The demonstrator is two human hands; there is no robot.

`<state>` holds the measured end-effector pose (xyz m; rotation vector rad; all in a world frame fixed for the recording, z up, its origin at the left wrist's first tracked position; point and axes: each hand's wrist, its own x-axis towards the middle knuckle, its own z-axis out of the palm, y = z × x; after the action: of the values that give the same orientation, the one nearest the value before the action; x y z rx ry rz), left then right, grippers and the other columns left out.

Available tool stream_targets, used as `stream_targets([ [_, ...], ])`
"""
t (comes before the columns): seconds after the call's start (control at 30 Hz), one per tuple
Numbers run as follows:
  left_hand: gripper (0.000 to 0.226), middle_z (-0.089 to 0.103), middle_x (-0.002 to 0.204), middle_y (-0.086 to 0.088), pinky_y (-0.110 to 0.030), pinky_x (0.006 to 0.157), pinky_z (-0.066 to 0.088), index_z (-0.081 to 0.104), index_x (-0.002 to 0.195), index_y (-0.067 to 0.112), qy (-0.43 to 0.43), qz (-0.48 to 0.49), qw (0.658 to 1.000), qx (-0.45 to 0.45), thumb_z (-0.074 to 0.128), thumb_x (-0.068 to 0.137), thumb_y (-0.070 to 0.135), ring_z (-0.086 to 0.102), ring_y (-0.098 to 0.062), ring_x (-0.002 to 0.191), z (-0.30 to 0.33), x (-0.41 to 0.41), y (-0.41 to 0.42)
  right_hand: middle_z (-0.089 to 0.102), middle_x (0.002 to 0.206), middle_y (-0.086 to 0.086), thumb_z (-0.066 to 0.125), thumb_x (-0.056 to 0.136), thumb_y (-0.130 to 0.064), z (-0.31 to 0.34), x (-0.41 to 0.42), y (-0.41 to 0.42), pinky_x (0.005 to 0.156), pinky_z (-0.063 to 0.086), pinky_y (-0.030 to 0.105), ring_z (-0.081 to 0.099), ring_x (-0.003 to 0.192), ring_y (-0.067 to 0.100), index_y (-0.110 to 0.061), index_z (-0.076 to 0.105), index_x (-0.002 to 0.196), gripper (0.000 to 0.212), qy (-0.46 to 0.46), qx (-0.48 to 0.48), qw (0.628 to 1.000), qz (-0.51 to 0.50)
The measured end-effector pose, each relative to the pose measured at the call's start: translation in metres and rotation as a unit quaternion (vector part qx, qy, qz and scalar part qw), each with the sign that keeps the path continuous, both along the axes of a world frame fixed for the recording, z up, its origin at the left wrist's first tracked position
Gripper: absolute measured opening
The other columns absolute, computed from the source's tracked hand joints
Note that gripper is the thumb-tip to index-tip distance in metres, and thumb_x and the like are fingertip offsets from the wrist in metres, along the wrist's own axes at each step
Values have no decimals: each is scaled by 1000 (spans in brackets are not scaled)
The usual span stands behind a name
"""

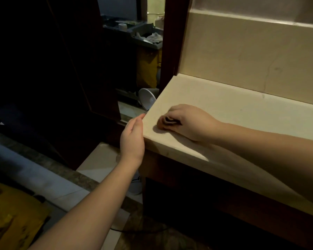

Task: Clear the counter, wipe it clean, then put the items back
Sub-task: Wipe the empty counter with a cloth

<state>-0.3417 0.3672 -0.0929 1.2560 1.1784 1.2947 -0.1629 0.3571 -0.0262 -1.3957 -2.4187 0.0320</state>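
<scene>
At the near left corner of the cream stone surface (224, 109), the right hand (190, 121) presses a bunched brown cloth (165, 122), fingers curled tight around it. Beside the edge, the left hand (132, 139) hangs cupped, fingers together, holding nothing. A hard stroke outward could sweep crumbs past that palm onto the floor (98, 163).

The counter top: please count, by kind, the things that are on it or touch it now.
Hands: 2, right hand on top, left hand at the counter edge
Cloths: 1, brown cloth under the right hand
Total: 3
</scene>
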Motion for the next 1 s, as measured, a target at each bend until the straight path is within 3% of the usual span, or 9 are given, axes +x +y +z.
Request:
stream_targets([
  [0.2, 29, 63, 104, 20, 2, 68, 37, 63, 115, 26, 2, 1, 1000, -16, 38, 103, 32, 53, 21, 88, 2, -2, -3, 61, 93, 0, 55, 94, -38, 4, -32, 46, 69, 26, 18, 55, 85, 16, -13, 69, 101, 29, -8, 3, 998, -66],
  [0.3, 36, 67, 113, 7, -19, 89, 42, 67, 116, 22, -46, 3, 997, -54, 37, 103, 39, 59, -4, 108, 2, -3, -2, 64, 93, 2, 60, 92, -36, 0, -38, 37, 69, 31, 20, 60, 87, 20, -13, 71, 100, 26, -5, 0, 999, -42],
  [0.37, 36, 68, 114, 3, -28, 94, 45, 68, 116, 23, -103, -10, 991, -88, 37, 103, 36, 61, -12, 110, 4, -4, -2, 66, 99, 5, 62, 91, -35, 2, -25, 12, 74, 38, 25, 60, 92, 21, -14, 70, 106, 27, -12, -15, 1000, -17],
  [0.47, 37, 70, 110, 5, -27, 92, 48, 66, 121, 19, -106, -25, 990, -86, 36, 104, 33, 63, -10, 105, 6, -4, -2, 67, 104, 3, 63, 90, -34, 6, -6, -13, 77, 40, 25, 58, 96, 20, -16, 69, 112, 29, -23, -38, 999, 9],
  [0.6, 37, 69, 110, 7, -17, 87, 47, 65, 123, 18, -89, -13, 994, -66, 36, 104, 33, 62, -2, 103, 2, -6, -2, 67, 98, 5, 60, 90, -42, 7, -30, 17, 75, 43, 28, 61, 91, 22, -15, 71, 106, 33, -17, -36, 999, -16],
  [0.7, 40, 66, 122, 0, -35, 106, 42, 63, 126, 18, -82, -11, 995, -64, 37, 103, 39, 57, -15, 118, -4, -7, -1, 68, 97, 6, 62, 90, -36, 2, -44, 19, 72, 39, 25, 62, 90, 23, -15, 72, 106, 28, -6, -20, 999, -30],
  [0.77, 39, 68, 118, 3, -40, 104, 43, 66, 122, 25, -72, -23, 995, -66, 36, 103, 41, 60, -15, 115, -2, -6, 0, 67, 101, 5, 64, 89, -31, 2, -31, 1, 75, 37, 23, 60, 94, 22, -15, 71, 109, 26, -10, -23, 999, -22],
  [0.87, 34, 69, 110, 10, -29, 94, 47, 65, 117, 27, -78, -32, 994, -63, 36, 104, 35, 63, -7, 107, 1, -4, 1, 67, 105, 2, 64, 89, -25, 8, -5, -30, 78, 35, 19, 57, 97, 19, -18, 69, 113, 26, -28, -49, 998, 12],
  [1.0, 35, 69, 112, 8, -30, 93, 47, 66, 120, 25, -64, -29, 996, -52, 38, 102, 37, 62, -10, 108, -2, -4, 3, 68, 101, 5, 62, 90, -34, 8, -16, -10, 74, 35, 21, 60, 95, 22, -14, 70, 109, 29, -34, -42, 999, -6],
])
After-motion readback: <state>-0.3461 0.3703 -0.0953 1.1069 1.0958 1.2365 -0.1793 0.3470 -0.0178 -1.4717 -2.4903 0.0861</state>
